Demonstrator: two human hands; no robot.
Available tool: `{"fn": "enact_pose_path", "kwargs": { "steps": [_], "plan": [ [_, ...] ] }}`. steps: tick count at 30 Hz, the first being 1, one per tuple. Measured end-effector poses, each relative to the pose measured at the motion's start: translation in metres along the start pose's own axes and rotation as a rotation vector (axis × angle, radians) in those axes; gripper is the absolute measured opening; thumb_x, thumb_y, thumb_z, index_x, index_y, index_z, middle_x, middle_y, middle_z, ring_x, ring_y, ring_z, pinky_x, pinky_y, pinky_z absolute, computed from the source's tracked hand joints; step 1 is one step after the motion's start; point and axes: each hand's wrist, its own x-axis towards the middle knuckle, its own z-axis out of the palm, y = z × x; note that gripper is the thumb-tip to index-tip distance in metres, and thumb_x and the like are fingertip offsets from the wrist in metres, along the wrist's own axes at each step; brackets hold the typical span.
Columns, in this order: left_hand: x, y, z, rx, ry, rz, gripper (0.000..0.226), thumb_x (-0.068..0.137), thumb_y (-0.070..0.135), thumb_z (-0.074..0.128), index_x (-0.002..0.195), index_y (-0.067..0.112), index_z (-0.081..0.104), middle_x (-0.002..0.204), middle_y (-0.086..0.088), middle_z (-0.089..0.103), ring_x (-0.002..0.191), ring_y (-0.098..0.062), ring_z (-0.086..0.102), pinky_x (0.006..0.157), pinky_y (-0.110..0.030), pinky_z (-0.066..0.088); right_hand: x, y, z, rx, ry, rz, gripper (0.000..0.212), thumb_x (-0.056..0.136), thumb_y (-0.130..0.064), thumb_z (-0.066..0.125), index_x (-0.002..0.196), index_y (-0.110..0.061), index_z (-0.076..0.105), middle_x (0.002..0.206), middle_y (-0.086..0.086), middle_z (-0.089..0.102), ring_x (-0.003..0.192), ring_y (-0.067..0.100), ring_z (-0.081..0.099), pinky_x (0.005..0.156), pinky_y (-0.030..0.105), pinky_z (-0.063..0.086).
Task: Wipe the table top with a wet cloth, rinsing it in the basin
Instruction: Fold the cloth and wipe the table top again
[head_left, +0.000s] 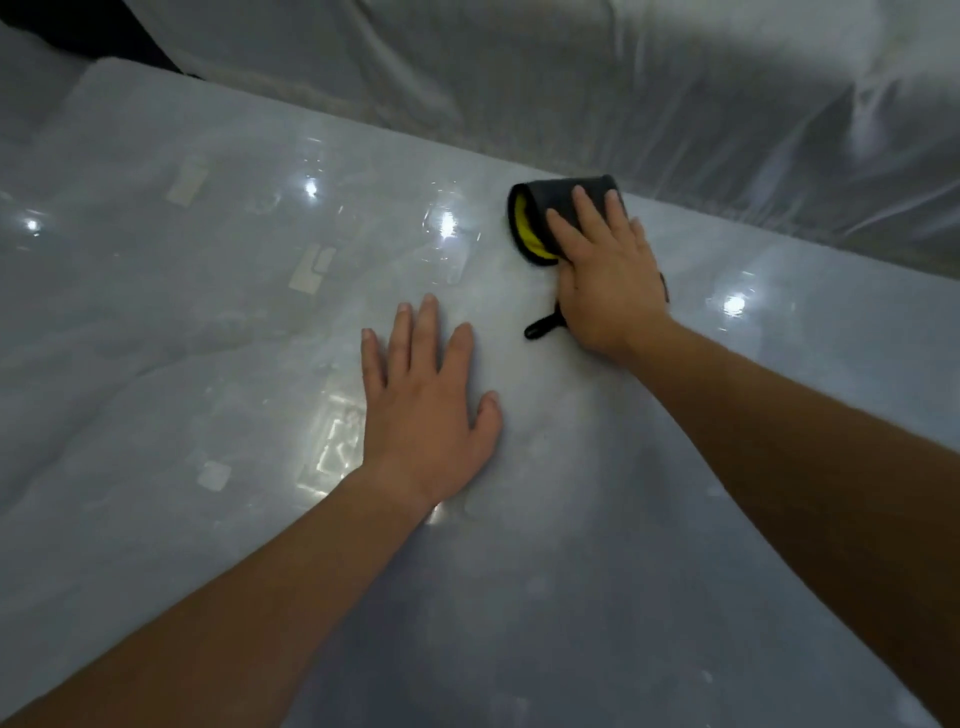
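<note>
Cloth (558, 208), only one, folded, lies under the flat right hand (605, 275); left hand (426, 400) rests spread on one glossy table top (208, 322).

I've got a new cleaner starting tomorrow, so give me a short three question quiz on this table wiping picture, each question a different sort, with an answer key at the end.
1. True or false: the left hand is pressing the cloth onto the table top.
2. Which colour shows inside the fold of the dark grey cloth? A) red B) yellow C) white
3. In a few words: what is the right hand doing?

Key:
1. False; the left hand rests flat on the bare table top, apart from the cloth.
2. B.
3. Pressing flat on the cloth, near the table top's far edge.
</note>
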Motion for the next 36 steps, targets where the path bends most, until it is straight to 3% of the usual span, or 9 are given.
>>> {"fn": "enact_pose_path", "kwargs": {
  "steps": [8,10,13,15,18,24,27,33,36],
  "plan": [
    [0.006,0.076,0.010,-0.073,-0.106,0.156,0.070,0.089,0.049,0.035,0.154,0.025,0.027,0.168,-0.012,0.006,0.155,-0.030,-0.003,0.122,-0.054,-0.003,-0.083,0.121,-0.026,0.008,0.102,0.697,0.057,0.102,-0.023,0.036,0.158,-0.020,0.025,0.168,0.010,0.011,0.153,0.038,0.003,0.123,0.054,0.010],
    [0.006,0.084,0.012,-0.071,-0.104,0.160,0.066,0.091,0.043,0.040,0.152,0.024,0.029,0.167,-0.013,0.005,0.154,-0.030,-0.004,0.122,-0.055,-0.003,-0.073,0.102,-0.021,-0.009,0.084,0.600,0.061,0.100,-0.024,0.038,0.158,-0.022,0.022,0.168,0.009,0.009,0.154,0.038,0.001,0.124,0.053,0.006],
    [0.005,0.096,0.014,-0.051,-0.103,0.161,0.067,0.089,0.042,0.036,0.152,0.023,0.029,0.167,-0.014,0.006,0.154,-0.030,-0.003,0.122,-0.054,-0.002,-0.063,0.080,-0.015,-0.027,-0.008,0.117,0.061,0.099,-0.025,0.040,0.158,-0.027,0.024,0.168,0.005,0.009,0.154,0.035,-0.001,0.125,0.050,0.003],
    [0.002,0.107,0.016,-0.034,-0.100,0.168,0.068,0.089,0.045,0.034,0.154,0.024,0.030,0.167,-0.013,0.008,0.154,-0.030,-0.001,0.123,-0.055,-0.001,-0.068,0.085,-0.019,-0.001,-0.070,-0.034,0.059,0.101,-0.024,0.038,0.158,-0.028,0.023,0.169,0.003,0.008,0.155,0.031,-0.003,0.124,0.046,-0.002],
    [-0.005,0.127,0.021,-0.040,-0.086,0.194,0.068,0.089,0.050,0.035,0.152,0.026,0.034,0.167,-0.012,0.010,0.154,-0.030,0.002,0.123,-0.055,0.001,-0.087,0.122,-0.030,0.021,-0.064,0.017,0.059,0.101,-0.022,0.038,0.158,-0.029,0.023,0.169,0.002,0.007,0.155,0.028,-0.003,0.124,0.044,-0.003],
    [-0.014,0.156,0.038,-0.007,-0.090,0.173,0.074,0.087,0.058,0.029,0.153,0.024,0.033,0.167,-0.014,0.011,0.154,-0.032,0.003,0.122,-0.056,0.001,-0.141,0.240,-0.055,0.058,0.050,0.517,0.057,0.101,-0.021,0.037,0.157,-0.025,0.027,0.168,0.006,0.012,0.154,0.033,0.001,0.125,0.050,0.007],
    [-0.017,0.162,0.044,0.010,-0.075,0.136,0.072,0.090,0.056,0.030,0.155,0.023,0.029,0.167,-0.013,0.008,0.154,-0.030,0.000,0.122,-0.055,0.000,-0.137,0.241,-0.051,0.071,0.074,0.608,0.058,0.100,-0.024,0.037,0.157,-0.025,0.026,0.168,0.006,0.010,0.154,0.035,0.000,0.125,0.051,0.006],
    [-0.035,0.159,0.041,-0.005,-0.081,0.109,0.068,0.094,0.052,0.028,0.154,0.020,0.031,0.166,-0.013,0.014,0.154,-0.029,0.004,0.123,-0.055,0.002,-0.177,0.146,-0.023,0.035,-0.026,0.040,0.059,0.095,-0.033,0.034,0.154,-0.029,0.034,0.166,0.004,0.020,0.154,0.034,0.008,0.125,0.049,0.006],
    [-0.042,0.149,0.037,0.013,-0.079,0.086,0.067,0.094,0.052,0.027,0.153,0.020,0.033,0.166,-0.014,0.016,0.154,-0.030,0.007,0.122,-0.056,0.005,-0.199,0.125,-0.013,0.030,-0.079,-0.063,0.056,0.099,-0.034,0.036,0.155,-0.031,0.032,0.167,0.001,0.017,0.155,0.030,0.004,0.125,0.047,0.003]
  ]
}}
